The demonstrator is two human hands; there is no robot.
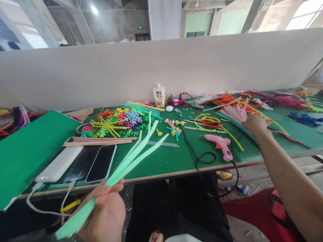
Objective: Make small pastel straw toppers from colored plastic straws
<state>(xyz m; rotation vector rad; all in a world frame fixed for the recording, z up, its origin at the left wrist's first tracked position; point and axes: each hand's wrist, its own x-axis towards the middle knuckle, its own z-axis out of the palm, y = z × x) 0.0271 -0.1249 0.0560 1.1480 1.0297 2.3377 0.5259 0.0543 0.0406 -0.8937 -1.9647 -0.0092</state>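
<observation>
A bundle of mint-green pipe cleaners [131, 156] lies across my left hand [106, 205], its fingers closed around the lower part and the loose ends fanning up over the table edge. Out to the right, my right hand [257, 126] is closed at the near end of a bunch of pale pink pipe cleaners [233, 112]; its fingertips are partly hidden. Orange pipe cleaners [224, 99] lie just behind that hand. Between the hands, a pink glue gun [220, 144] rests on the green table, near small coloured bow-like pieces [174, 127].
Two phones [101, 163] and a white power bank [60, 163] with cables lie at the left front. Behind them is a pile of colourful snowflake shapes [131, 117]. A pouch [158, 96] stands against the white partition [126, 70]. The glue gun's black cord [194, 154] hangs over the edge.
</observation>
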